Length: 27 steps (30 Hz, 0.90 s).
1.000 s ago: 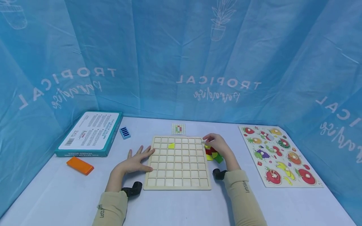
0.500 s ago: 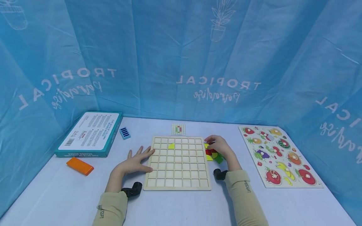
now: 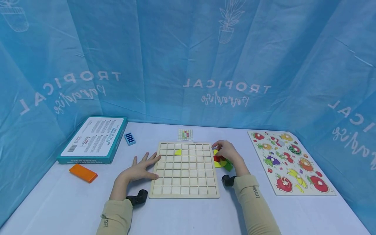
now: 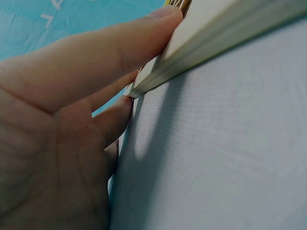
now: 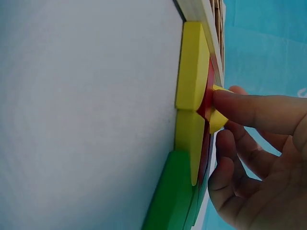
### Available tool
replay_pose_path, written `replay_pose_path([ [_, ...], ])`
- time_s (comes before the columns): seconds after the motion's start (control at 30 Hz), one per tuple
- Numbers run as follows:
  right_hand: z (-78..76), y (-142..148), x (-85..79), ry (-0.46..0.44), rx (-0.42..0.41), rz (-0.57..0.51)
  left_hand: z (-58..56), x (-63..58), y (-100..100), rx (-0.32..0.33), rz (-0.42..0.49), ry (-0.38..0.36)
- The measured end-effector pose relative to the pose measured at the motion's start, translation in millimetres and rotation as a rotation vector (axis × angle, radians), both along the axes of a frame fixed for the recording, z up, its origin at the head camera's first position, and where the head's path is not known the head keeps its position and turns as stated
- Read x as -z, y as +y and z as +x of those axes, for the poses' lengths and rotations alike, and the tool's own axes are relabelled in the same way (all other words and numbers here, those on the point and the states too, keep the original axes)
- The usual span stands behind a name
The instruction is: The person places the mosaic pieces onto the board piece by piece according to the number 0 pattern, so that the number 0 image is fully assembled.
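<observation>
A wooden grid board [image 3: 176,180] lies on the table, with one yellow piece [image 3: 178,152] in a cell of its upper left part. My left hand [image 3: 137,170] rests with spread fingers on the board's left edge; in the left wrist view its thumb [image 4: 153,33] lies on the rim. Beside the board's right edge, my right hand [image 3: 228,152] is over a small pile of red, yellow and green pieces. The right wrist view shows it pinching a yellow piece [image 5: 218,122] between thumb and fingers, just above red pieces. Yellow blocks [image 5: 192,72] and a green block [image 5: 170,191] lie below.
A small pattern card [image 3: 185,134] lies behind the board. At the left are a teal box [image 3: 94,137], a blue slotted block [image 3: 129,138] and an orange block [image 3: 83,173]. A fruit puzzle board [image 3: 290,163] lies at the right. A blue curtain [image 3: 164,107] hangs behind the table.
My right hand stays at the pile, its fingers shifting slightly over the pieces; a yellow piece shows at its fingertips now. The left hand and the board keep their places.
</observation>
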State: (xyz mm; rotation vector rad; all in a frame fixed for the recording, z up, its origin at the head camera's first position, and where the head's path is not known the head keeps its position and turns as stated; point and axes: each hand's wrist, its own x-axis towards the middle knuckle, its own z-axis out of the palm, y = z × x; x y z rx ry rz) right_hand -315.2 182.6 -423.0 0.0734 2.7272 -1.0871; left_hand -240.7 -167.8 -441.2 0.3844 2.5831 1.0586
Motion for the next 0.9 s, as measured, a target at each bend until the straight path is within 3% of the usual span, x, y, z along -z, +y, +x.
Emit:
replay_pose_path([
  [0.33, -0.8, 1.2, -4.4, -0.034, 0.036, 0.029, 0.0, 0.5, 0.3, -0.002, -0.004, -0.008],
  [0.9, -0.7, -0.2, -8.6, -0.006, 0.068, -0.048, 0.7, -0.5, 0.4, 0.001, -0.001, -0.004],
])
